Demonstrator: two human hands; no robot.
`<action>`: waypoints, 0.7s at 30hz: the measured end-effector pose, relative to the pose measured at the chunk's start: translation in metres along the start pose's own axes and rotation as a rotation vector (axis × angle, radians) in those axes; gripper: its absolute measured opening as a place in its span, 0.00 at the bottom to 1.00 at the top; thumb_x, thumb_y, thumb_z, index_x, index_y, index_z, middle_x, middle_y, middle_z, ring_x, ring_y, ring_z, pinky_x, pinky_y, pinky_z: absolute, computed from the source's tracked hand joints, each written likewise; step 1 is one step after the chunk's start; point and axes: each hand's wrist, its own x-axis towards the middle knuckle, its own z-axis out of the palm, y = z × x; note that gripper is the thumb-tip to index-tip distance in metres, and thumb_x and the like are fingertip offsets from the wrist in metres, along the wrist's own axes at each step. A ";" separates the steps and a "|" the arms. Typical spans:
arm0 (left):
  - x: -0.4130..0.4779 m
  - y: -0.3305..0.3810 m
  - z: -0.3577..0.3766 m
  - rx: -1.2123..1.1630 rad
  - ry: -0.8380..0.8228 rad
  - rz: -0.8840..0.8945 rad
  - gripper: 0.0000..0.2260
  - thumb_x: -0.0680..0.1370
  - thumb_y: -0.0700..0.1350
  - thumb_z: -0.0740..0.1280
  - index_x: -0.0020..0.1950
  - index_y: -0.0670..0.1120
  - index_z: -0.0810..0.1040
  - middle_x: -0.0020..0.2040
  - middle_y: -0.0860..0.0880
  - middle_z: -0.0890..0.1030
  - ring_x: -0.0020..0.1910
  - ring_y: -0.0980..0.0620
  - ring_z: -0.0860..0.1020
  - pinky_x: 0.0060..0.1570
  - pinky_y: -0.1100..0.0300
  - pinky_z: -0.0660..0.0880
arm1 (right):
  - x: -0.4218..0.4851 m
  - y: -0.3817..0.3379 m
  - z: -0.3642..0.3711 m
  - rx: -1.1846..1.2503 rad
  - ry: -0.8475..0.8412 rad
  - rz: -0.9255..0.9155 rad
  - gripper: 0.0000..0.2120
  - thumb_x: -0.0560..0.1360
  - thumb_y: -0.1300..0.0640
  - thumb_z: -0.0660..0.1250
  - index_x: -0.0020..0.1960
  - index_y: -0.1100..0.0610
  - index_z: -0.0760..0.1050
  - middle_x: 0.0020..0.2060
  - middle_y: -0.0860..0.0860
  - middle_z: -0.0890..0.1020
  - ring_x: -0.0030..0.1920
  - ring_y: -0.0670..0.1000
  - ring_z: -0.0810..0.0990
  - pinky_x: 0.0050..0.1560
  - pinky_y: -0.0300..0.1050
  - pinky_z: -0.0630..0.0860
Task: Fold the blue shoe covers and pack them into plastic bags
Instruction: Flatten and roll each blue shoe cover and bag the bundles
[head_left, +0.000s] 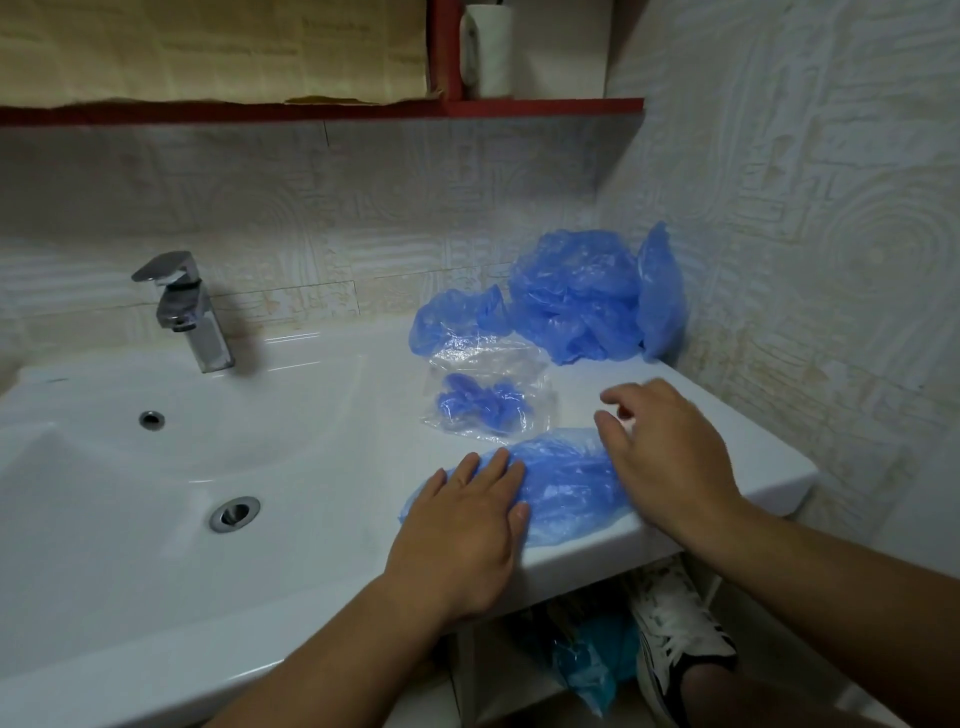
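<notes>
A thin, crinkled blue shoe cover (566, 483) of translucent plastic film lies stretched out as a long oval at the near edge of the table (592, 370), the flat, glossy white ceramic ledge to the right of the sink (156, 467). The left hand (467, 525) lies flat on the cover's left end, fingers straight and close together, pressing the film down and gripping nothing. The right hand (670, 452) is over the cover's right end, blurred, with fingers spread and loosely curved. It holds nothing that can be seen, and I cannot tell whether it touches the film.

Just behind the cover lies a clear, wrinkled plastic bag (488, 364) holding a small wad of folded blue covers (480, 402). Farther back, against the corner of the wall, a puffy pile of loose blue covers (576, 301) sits heaped, one of them leaning upright on the tiles.

The wall (831, 208) is faced with pale tiles embossed with ridged lines and concentric curves. A squared chrome faucet (182, 306) stands at the back of the sink. The bowl has a round metal drain (235, 513) and a small overflow hole (152, 420). Above runs a red shelf (545, 106) carrying a white paper roll (488, 49). Below the table are a white-and-black laced shoe (675, 634) and more crumpled blue plastic (592, 670).
</notes>
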 end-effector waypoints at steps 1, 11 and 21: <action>0.001 0.000 0.000 0.004 0.009 -0.002 0.24 0.85 0.55 0.44 0.81 0.55 0.48 0.81 0.55 0.48 0.80 0.51 0.47 0.78 0.53 0.46 | -0.004 -0.005 -0.003 0.018 0.040 -0.155 0.15 0.81 0.49 0.60 0.63 0.51 0.77 0.56 0.49 0.79 0.55 0.51 0.77 0.58 0.47 0.72; -0.002 -0.003 -0.002 0.025 -0.040 -0.010 0.26 0.85 0.55 0.46 0.81 0.52 0.44 0.81 0.54 0.46 0.80 0.52 0.44 0.78 0.52 0.41 | -0.029 -0.007 0.009 -0.190 -0.742 -0.457 0.42 0.69 0.30 0.30 0.79 0.46 0.36 0.79 0.42 0.37 0.76 0.43 0.31 0.76 0.47 0.33; -0.005 -0.012 0.000 0.030 -0.061 -0.115 0.27 0.84 0.58 0.43 0.81 0.51 0.40 0.81 0.52 0.41 0.80 0.51 0.42 0.78 0.52 0.42 | -0.023 -0.006 0.007 -0.264 -0.845 -0.401 0.33 0.79 0.33 0.39 0.78 0.42 0.33 0.77 0.43 0.33 0.77 0.46 0.33 0.78 0.52 0.37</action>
